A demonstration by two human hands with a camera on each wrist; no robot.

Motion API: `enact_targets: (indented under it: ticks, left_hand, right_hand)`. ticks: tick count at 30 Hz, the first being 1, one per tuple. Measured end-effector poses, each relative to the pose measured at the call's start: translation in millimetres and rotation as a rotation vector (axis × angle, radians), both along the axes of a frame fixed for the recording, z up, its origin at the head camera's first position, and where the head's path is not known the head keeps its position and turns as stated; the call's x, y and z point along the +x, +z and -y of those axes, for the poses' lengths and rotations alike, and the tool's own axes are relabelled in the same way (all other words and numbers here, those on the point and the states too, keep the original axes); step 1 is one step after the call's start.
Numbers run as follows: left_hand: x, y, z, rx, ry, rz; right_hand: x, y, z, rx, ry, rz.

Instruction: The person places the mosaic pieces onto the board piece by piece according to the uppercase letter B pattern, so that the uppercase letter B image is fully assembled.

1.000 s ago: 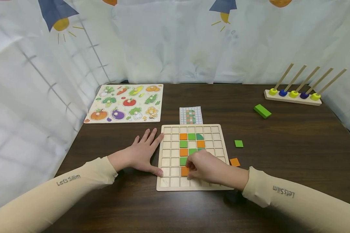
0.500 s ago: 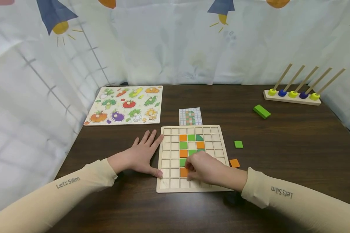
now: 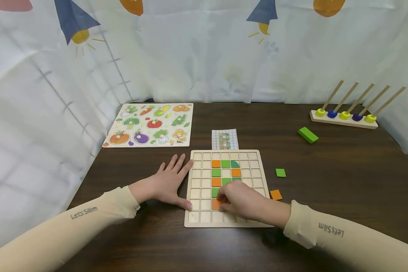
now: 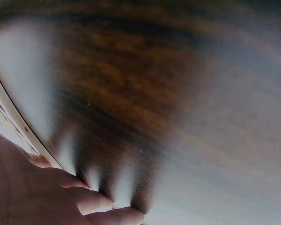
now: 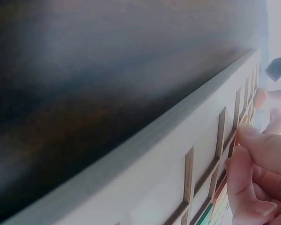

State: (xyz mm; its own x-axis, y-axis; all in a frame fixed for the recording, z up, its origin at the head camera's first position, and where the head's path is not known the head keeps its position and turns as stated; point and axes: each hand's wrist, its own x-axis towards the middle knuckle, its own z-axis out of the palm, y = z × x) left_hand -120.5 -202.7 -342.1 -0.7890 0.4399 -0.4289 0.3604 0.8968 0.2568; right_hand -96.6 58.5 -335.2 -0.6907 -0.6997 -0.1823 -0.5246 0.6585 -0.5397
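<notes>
In the head view a wooden grid board (image 3: 196, 215) lies on the table, with orange and green square tiles and dark green rounded pieces in some cells. My right hand (image 3: 243, 200) is over its lower middle, fingers curled. Thumb and forefinger pinch at an orange tile (image 3: 216, 204) in the lowest filled row; the hand hides the cells to its right. My left hand (image 3: 166, 185) lies spread beside the board's left edge, forefinger and thumb touching the rim. The right wrist view shows the right fingertips (image 5: 247, 132) close against the board.
A printed pattern card (image 3: 225, 139) lies behind the board. On the right are a loose green tile (image 3: 280, 173), an orange tile (image 3: 276, 195), a green block (image 3: 308, 135) and a peg stand (image 3: 343, 118). A vegetable puzzle (image 3: 149, 124) lies back left.
The head view has shifted slightly, so everything sits a little lower in it. Both hands keep nearly the same place and pose on the board.
</notes>
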Motion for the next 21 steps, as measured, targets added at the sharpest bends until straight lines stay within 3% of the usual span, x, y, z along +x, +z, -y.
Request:
enact_targets:
  ticks: [12, 21]
  left_hand:
    - [-3.4, 0.6, -1, -0.015, 0.001, -0.001]
    - [-2.4, -0.4, 0, -0.016, -0.006, 0.007]
  right_hand:
    - [-2.3, -0.3, -6, -0.06, 0.059, -0.051]
    - [-7.8, 6.8, -24, -0.078, 0.022, -0.059]
